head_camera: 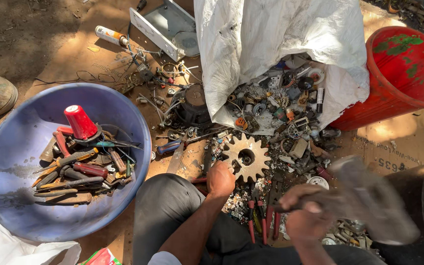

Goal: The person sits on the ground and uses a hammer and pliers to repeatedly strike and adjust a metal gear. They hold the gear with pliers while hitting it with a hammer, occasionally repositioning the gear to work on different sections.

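Observation:
My left hand is closed and rests against the lower left edge of a large toothed metal gear lying flat on the ground; what it grips is hidden. My right hand is wrapped around the handle of a hammer, whose heavy head is blurred out to the right, above the scrap. Small metal and electrical parts lie scattered around the gear.
A blue plastic basin at left holds several screwdrivers, pliers and a red cone. A white sack spills scrap parts beside a red bucket. Red-handled pliers, a black motor, wires, a spray can and cardboard surround them.

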